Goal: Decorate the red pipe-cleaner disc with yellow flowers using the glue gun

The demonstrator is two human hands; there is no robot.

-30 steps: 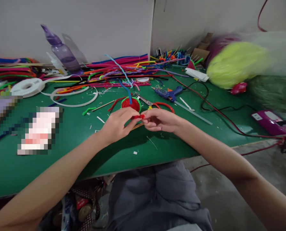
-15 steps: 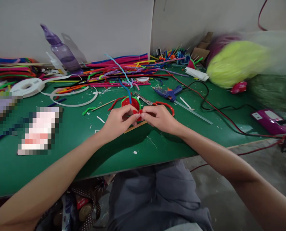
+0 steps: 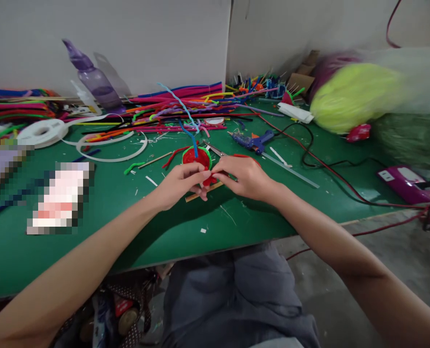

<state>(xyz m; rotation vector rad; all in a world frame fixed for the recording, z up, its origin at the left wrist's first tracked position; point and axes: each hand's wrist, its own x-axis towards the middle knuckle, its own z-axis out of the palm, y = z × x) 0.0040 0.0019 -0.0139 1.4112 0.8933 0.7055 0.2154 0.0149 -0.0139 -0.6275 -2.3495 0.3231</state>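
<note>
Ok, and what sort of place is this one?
Probably a small craft workshop or a craft corner. The green table bears a heap of what look like pipe cleaners, and a glue gun and scissors lie nearer the person, among small white scraps.

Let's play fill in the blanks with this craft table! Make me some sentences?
The left hand and right hand pinch something fuzzy coloured ____.
The glue gun is mostly ____.
The tall bottle by the wall is ____.
The table top is ____.

Missing words: red; blue; purple; green.
</note>
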